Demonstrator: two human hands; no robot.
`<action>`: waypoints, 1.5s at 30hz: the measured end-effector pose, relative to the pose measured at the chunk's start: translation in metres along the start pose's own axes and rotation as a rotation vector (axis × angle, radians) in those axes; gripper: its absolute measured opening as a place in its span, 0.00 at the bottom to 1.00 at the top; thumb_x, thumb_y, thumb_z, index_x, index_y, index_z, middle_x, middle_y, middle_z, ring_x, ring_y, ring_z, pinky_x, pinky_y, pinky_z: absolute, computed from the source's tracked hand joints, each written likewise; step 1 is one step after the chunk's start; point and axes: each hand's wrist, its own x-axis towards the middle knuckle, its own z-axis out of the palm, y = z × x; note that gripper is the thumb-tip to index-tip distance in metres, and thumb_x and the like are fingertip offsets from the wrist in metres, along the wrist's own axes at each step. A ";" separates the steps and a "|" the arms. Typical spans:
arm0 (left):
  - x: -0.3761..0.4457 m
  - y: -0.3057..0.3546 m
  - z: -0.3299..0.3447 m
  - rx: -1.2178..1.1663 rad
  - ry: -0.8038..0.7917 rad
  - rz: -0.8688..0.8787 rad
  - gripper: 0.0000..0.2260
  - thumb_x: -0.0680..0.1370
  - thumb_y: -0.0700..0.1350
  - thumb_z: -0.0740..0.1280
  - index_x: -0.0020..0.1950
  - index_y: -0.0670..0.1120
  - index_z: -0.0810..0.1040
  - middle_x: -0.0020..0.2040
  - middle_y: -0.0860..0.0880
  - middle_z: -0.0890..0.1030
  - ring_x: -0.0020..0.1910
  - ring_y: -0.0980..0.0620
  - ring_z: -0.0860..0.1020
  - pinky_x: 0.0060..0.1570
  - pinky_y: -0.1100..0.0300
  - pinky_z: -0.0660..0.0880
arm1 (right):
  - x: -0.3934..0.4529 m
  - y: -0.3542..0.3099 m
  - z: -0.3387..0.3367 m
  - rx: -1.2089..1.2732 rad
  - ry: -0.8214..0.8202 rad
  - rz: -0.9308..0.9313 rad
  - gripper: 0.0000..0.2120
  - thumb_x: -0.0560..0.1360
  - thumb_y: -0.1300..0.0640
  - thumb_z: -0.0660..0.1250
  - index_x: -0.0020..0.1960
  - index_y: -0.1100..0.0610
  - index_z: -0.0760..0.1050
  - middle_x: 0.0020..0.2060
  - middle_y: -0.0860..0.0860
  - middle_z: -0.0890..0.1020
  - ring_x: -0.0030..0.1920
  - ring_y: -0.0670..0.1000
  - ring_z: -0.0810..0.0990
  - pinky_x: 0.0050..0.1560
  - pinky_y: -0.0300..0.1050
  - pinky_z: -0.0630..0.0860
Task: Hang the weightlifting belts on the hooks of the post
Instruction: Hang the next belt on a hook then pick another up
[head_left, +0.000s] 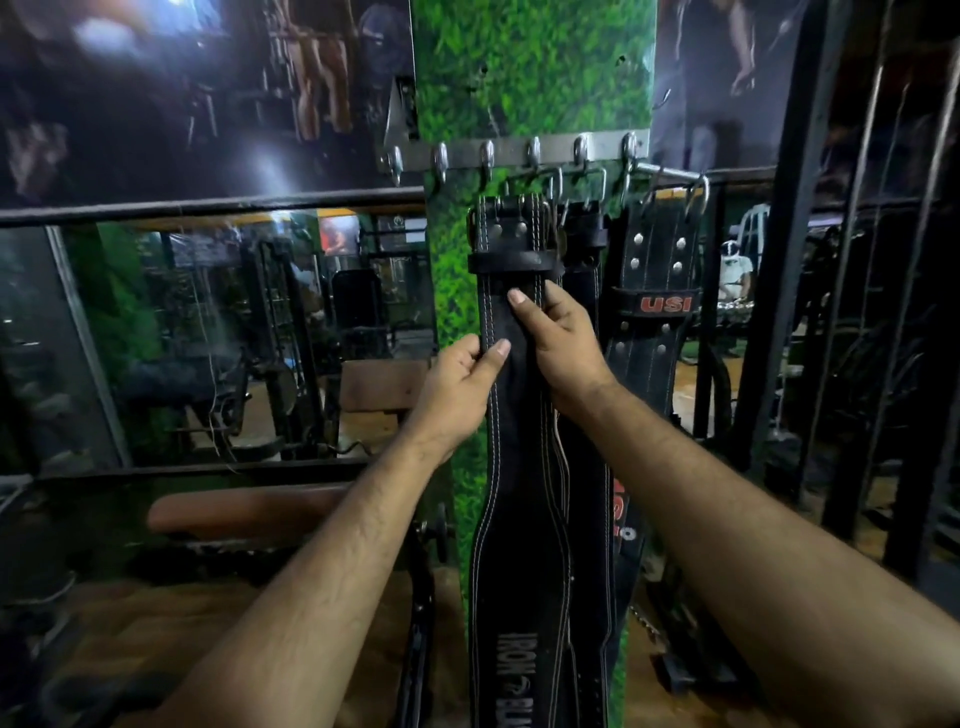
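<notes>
Black leather, white-stitched: the front weightlifting belt (514, 415) hangs lengthwise down the face of the post (530, 67), which is clad in green grass-print covering. Head view. The belt's buckle end sits at the top, just below the metal hook rail (514, 148) that runs across the post; which hook carries it cannot be told. The left hand (460, 387) grips the belt's left edge, thumb laid across the front and fingers curled behind. The right hand (563, 343) grips the belt's right edge slightly higher, its thumb pressed on the front face just below the belt's keeper loop. A second black belt (584, 244) hangs directly behind the first, mostly hidden. A third belt (654, 270), black with metal studs and a red "USI" label, hangs from the hooks at the right edge of the post, just beside the others. To the left of the post, low down, stands a brown padded bench (244, 506) before a mirror (218, 332) reflecting gym equipment.
</notes>
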 end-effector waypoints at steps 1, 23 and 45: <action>0.006 0.000 0.002 0.030 0.015 0.010 0.31 0.73 0.67 0.69 0.44 0.37 0.70 0.40 0.45 0.75 0.39 0.46 0.70 0.38 0.48 0.68 | 0.006 -0.005 0.002 0.020 0.007 -0.014 0.04 0.82 0.61 0.66 0.49 0.56 0.79 0.44 0.56 0.83 0.46 0.55 0.82 0.51 0.51 0.81; -0.012 -0.047 -0.012 -0.018 0.039 -0.270 0.26 0.73 0.56 0.75 0.57 0.35 0.76 0.55 0.45 0.79 0.59 0.49 0.75 0.63 0.51 0.71 | 0.022 0.023 0.017 0.104 0.114 0.015 0.04 0.81 0.59 0.68 0.47 0.55 0.79 0.45 0.58 0.84 0.47 0.56 0.82 0.53 0.54 0.79; 0.024 0.009 -0.044 -0.287 0.004 -0.242 0.09 0.79 0.42 0.61 0.47 0.47 0.81 0.44 0.48 0.83 0.44 0.52 0.80 0.49 0.56 0.75 | 0.003 0.046 0.017 -0.114 0.016 0.101 0.15 0.80 0.57 0.68 0.54 0.71 0.79 0.51 0.71 0.83 0.47 0.61 0.82 0.54 0.69 0.78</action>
